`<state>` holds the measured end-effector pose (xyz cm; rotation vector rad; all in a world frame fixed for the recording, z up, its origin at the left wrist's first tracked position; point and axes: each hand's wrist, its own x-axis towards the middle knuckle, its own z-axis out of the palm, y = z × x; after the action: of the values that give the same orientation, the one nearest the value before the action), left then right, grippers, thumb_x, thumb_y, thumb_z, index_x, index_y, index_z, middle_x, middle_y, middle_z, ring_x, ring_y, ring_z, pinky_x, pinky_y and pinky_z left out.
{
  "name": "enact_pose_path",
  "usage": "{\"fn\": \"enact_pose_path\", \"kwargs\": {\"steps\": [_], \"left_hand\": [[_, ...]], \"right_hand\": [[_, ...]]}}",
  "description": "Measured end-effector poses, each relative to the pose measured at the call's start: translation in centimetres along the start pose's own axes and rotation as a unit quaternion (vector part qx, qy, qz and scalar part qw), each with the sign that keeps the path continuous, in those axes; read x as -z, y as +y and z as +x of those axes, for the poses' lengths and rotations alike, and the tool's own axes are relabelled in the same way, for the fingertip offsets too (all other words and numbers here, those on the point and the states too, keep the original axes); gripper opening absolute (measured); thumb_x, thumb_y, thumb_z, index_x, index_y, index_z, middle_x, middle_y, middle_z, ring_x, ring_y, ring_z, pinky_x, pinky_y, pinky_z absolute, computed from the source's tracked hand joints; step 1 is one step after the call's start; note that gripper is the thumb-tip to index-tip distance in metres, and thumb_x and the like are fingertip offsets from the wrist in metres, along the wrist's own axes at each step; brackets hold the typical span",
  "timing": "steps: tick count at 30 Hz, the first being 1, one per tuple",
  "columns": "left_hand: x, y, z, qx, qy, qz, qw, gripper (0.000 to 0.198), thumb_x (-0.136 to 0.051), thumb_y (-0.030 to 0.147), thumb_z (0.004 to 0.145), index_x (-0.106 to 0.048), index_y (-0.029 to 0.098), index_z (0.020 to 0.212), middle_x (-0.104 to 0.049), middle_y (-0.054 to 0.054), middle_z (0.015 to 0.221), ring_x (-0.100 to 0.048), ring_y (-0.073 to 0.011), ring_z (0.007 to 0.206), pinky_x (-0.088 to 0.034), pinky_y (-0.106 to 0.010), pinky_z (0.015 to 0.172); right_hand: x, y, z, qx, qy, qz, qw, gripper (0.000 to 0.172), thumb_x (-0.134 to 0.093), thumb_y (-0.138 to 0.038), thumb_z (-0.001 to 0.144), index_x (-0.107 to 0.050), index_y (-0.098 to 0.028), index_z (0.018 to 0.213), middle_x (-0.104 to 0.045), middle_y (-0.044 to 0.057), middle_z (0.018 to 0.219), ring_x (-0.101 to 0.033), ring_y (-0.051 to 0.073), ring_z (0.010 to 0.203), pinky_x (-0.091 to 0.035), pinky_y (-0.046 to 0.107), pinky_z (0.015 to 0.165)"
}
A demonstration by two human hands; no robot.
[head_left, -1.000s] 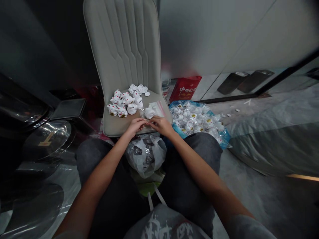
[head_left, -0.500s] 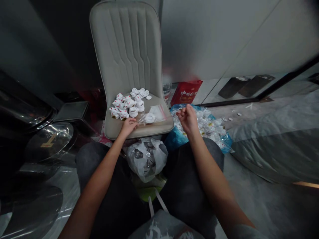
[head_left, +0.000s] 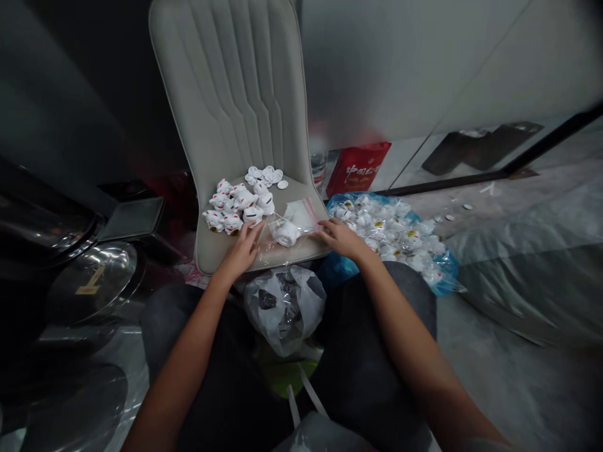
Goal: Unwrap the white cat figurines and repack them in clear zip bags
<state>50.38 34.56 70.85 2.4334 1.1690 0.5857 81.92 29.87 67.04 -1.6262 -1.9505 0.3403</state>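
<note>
A clear zip bag with a pink-striped edge lies at the front of the chair seat, with a white figurine inside it. My left hand holds the bag's left edge, fingers bent toward it. At its right, striped end, my right hand pinches the plastic; the fingertips are partly hidden. Just beyond my left hand, several white cat figurines with red marks sit in a cluster, one showing a slot. Behind them lie several round white discs.
The grey padded chair stands before my knees. On the floor to its right, a blue bag holds many wrapped figurines, beside a red paper bag. A translucent bag hangs between my knees. Metal canisters stand at left.
My right hand has come down and left from above the blue bag to the zip bag. My left hand has shifted slightly, and the figurine in the bag has turned. The view has moved a little.
</note>
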Motion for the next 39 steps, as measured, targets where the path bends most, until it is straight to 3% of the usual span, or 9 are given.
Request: {"fn": "enact_pose_path", "kwargs": {"steps": [3,8,11,15,20,23,28,32,39], "left_hand": [[-0.4,0.9,0.5,-0.077,0.013,0.026,0.997,0.066,-0.055,0.009,0.085,-0.045,0.029,0.147,-0.040,-0.010,0.150,-0.057,-0.0231,0.115,-0.046,-0.043,0.106],[-0.2,2.0,1.1,-0.144,0.026,0.059,0.987,0.029,-0.060,0.019,0.089,-0.072,0.026,0.115,-0.064,-0.006,0.127,-0.047,-0.0266,0.124,-0.041,-0.048,0.110],[-0.1,2.4,1.4,-0.142,0.038,0.036,0.989,0.017,-0.060,0.022,0.091,-0.075,0.023,0.098,-0.071,-0.005,0.109,-0.052,-0.0248,0.114,-0.043,-0.046,0.105],[-0.3,2.8,1.7,-0.123,0.057,0.002,0.991,0.015,-0.059,0.023,0.093,-0.074,0.022,0.093,-0.072,-0.005,0.098,-0.057,-0.0216,0.103,-0.046,-0.041,0.098],[-0.5,3.1,1.9,-0.096,0.091,-0.025,0.991,0.012,-0.062,0.022,0.090,-0.073,0.021,0.088,-0.072,-0.005,0.092,-0.061,-0.0211,0.097,-0.047,-0.039,0.093],[-0.6,3.2,1.9,-0.080,0.110,-0.054,0.989,0.011,-0.062,0.023,0.090,-0.073,0.021,0.087,-0.072,-0.005,0.090,-0.063,-0.0207,0.093,-0.048,-0.038,0.091],[-0.4,3.1,2.0,-0.021,0.159,-0.144,0.976,0.015,-0.063,0.031,0.088,-0.073,0.020,0.086,-0.074,-0.005,0.090,-0.066,-0.0192,0.090,-0.050,-0.032,0.085],[0.0,3.0,2.3,0.042,0.198,-0.232,0.951,0.024,-0.064,0.040,0.086,-0.074,0.018,0.089,-0.075,-0.006,0.092,-0.067,-0.0184,0.089,-0.052,-0.029,0.082],[0.3,2.7,1.9,0.096,0.227,-0.306,0.920,0.033,-0.069,0.046,0.079,-0.075,0.016,0.093,-0.076,-0.007,0.094,-0.069,-0.0190,0.088,-0.054,-0.031,0.083]], "right_hand": [[0.0,0.6,0.5,0.013,0.051,-0.060,0.997,0.042,-0.039,-0.036,0.101,-0.075,-0.014,0.102,-0.063,0.017,0.106,-0.059,0.029,0.102,-0.046,0.047,0.098],[1.0,0.5,0.3,0.093,0.083,-0.027,0.992,0.018,-0.062,-0.030,0.088,-0.073,-0.020,0.098,-0.059,0.014,0.116,-0.056,0.031,0.109,-0.046,0.050,0.098],[1.0,-0.4,0.0,0.147,0.032,0.049,0.987,0.031,-0.073,-0.028,0.080,-0.068,-0.020,0.109,-0.057,0.013,0.117,-0.056,0.029,0.110,-0.047,0.047,0.098],[-0.4,-2.7,-0.4,0.193,-0.039,0.118,0.973,0.043,-0.078,-0.027,0.075,-0.063,-0.020,0.115,-0.055,0.011,0.117,-0.055,0.027,0.112,-0.048,0.042,0.097],[-2.7,-4.9,-0.3,0.207,-0.007,0.106,0.973,0.023,-0.069,-0.025,0.085,-0.065,-0.021,0.107,-0.056,0.010,0.108,-0.054,0.025,0.103,-0.049,0.040,0.090],[-2.8,-5.5,0.0,0.208,0.021,0.110,0.972,0.010,-0.060,-0.025,0.092,-0.067,-0.021,0.097,-0.057,0.009,0.100,-0.055,0.023,0.097,-0.048,0.038,0.087],[-1.4,-6.0,0.6,0.142,0.073,0.227,0.961,0.020,-0.058,-0.037,0.094,-0.065,-0.021,0.086,-0.061,0.007,0.094,-0.059,0.021,0.093,-0.049,0.035,0.086],[-1.1,-6.0,1.4,0.019,0.115,0.379,0.918,0.033,-0.064,-0.054,0.086,-0.061,-0.022,0.083,-0.065,0.005,0.093,-0.062,0.019,0.092,-0.052,0.032,0.081],[-2.7,-6.4,2.7,-0.047,0.087,0.485,0.869,0.044,-0.076,-0.058,0.070,-0.065,-0.022,0.094,-0.065,0.000,0.077,-0.062,0.015,0.074,-0.051,0.029,0.071]]}}
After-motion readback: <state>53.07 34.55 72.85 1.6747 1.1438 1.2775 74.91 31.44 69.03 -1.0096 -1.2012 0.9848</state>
